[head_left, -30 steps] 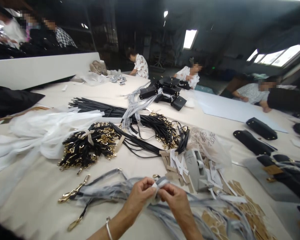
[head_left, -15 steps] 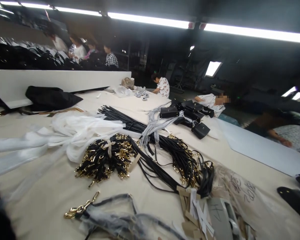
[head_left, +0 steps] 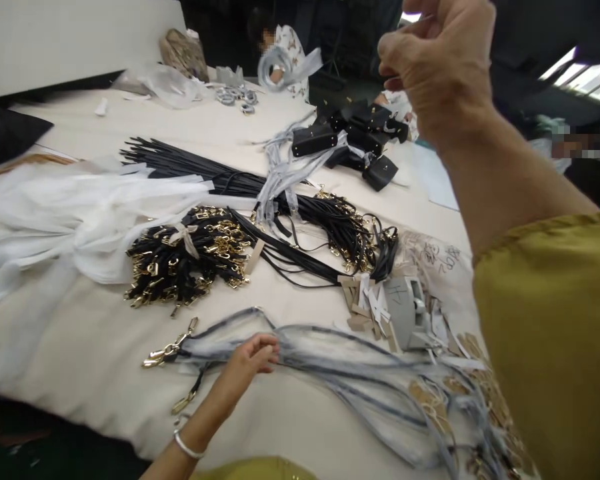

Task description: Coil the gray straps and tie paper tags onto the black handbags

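My left hand (head_left: 255, 357), with a white bracelet on the wrist, hovers over or rests on the plastic-wrapped black straps (head_left: 330, 383); I cannot tell whether it touches them. Its fingers are loosely bent and nothing shows in them. Gold snap hooks (head_left: 155, 358) lie at the straps' left end. High at the upper right, my right hand (head_left: 443, 63) is raised well off the table with its fingers pinched. Whatever it may hold is too thin to make out. Behind the wrapped straps sits a tied bundle of short black straps (head_left: 180, 267) with gold hooks.
Long black straps (head_left: 195, 170) lie beyond the bundle, beside white foam strips (head_left: 75, 220). A grey tape dispenser (head_left: 406, 313) stands at the right among cardboard scraps (head_left: 363, 310). Small black bags (head_left: 380, 172) are piled at the back, near a person (head_left: 295, 50).
The view has tipped down and shifted. Both my hands have come into the picture, the left over the wrapped straps and the right raised. More of the wrapped straps shows.
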Demonstrator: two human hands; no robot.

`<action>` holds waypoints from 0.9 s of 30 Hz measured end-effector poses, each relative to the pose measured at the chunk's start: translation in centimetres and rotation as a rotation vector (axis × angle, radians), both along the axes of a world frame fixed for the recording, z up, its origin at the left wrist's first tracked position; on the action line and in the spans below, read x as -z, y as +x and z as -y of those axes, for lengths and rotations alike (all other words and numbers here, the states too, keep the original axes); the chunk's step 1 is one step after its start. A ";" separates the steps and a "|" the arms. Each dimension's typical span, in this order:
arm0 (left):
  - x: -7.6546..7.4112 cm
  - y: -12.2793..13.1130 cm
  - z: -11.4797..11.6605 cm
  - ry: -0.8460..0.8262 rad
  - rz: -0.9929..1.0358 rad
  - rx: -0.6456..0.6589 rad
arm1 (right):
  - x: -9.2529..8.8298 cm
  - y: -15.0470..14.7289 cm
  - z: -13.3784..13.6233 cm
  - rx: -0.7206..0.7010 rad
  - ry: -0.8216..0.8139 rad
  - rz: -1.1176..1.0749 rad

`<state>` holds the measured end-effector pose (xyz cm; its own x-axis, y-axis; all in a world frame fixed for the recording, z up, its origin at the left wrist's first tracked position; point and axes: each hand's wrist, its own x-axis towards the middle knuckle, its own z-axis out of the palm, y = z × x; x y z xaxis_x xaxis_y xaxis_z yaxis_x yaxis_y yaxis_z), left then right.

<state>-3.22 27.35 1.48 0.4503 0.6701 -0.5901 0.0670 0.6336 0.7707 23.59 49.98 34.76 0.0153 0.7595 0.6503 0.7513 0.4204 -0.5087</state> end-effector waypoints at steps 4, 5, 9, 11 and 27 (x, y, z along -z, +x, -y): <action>0.2 0.3 -0.9 0.402 -0.220 0.192 | 5.0 1.0 5.9 -0.072 -0.504 0.213; 0.4 0.5 -0.8 0.525 -0.274 0.255 | 7.9 1.4 8.5 -0.119 -0.718 0.242; 2.0 1.8 0.1 1.005 -0.519 0.632 | 21.1 3.6 20.9 -0.148 -1.199 0.310; 2.9 2.5 0.5 1.183 -0.650 0.787 | 26.5 4.6 26.6 -0.045 -1.261 0.343; 1.7 4.7 4.0 1.373 -0.801 0.761 | 39.8 8.5 38.8 0.023 -0.949 0.317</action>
